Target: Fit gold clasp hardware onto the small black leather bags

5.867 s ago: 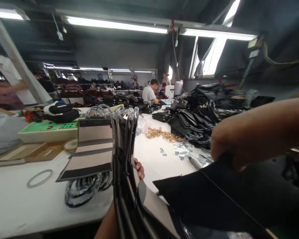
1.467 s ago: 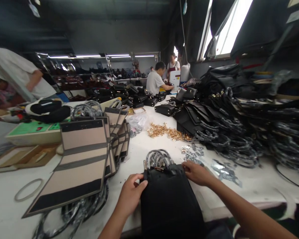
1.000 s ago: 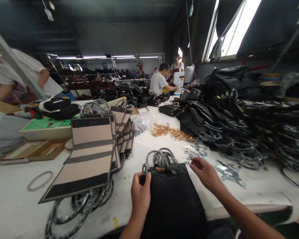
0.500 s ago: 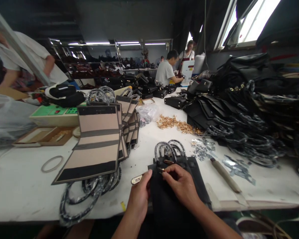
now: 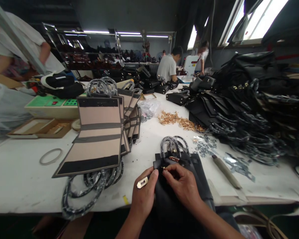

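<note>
A black handbag lies at the table's front edge, its handles wrapped in clear plastic. Between thumb and fingers, my left hand grips a black strap. A gold plate with a slot sticks out on the left side of that hand. My right hand pinches a small gold metal fitting at the strap, close to my left thumb. A shiny brown-gold piece sits on the bag just above. How the fitting meets the strap is hidden by my fingertips.
Left of the bag, flat beige-lined bag panels are stacked. Gold fittings lie heaped beyond it. To the right are metal plates, a wrapped-handle tool and piled black bags. A co-worker sits at the back.
My hands and the bag have shifted slightly right in view. The gold plate at my left hand has turned more towards me. The co-worker at the back leans further down.
</note>
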The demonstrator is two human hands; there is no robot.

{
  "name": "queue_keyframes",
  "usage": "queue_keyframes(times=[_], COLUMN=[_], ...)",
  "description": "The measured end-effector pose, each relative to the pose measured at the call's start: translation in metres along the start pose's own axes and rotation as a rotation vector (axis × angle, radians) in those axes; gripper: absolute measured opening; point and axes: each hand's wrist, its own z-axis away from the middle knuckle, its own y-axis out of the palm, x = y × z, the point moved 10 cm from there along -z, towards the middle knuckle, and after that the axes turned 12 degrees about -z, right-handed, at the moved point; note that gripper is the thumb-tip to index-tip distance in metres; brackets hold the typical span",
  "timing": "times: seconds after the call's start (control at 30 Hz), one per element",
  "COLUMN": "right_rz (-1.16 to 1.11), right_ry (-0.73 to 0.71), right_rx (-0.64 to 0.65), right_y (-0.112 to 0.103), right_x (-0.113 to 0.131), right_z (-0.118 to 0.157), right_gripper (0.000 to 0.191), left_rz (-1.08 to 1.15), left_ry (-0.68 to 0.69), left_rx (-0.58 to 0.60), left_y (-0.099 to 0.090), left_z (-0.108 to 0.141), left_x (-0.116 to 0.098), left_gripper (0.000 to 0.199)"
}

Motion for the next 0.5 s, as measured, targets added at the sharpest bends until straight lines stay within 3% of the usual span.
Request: queue_keyframes(times=[0.17,0.3,0.5], right_rz=[0.046,0.018,0.068], right_ry=[-0.041,-0.034,-0.026], right_rx=[-0.032,-0.037,0.042], right_y=[0.001,0.001,0.005], right_x=[0.01,0.01,0.013], right_z=[0.005,0.006,-0.001], right_gripper=[0.018,0.017,0.013], left_rz=[-0.019,-0.006,-0.032], left_ry=[0.052,0.048,0.173], left_rx=[0.0,-0.011,-0.166], left_y=[-0.001,0.004,0.009], left_z=[0.006,0.005,0.004], left_x=[-0.012,-0.009,-0.009], left_gripper=[0.036,0.035,0.029])
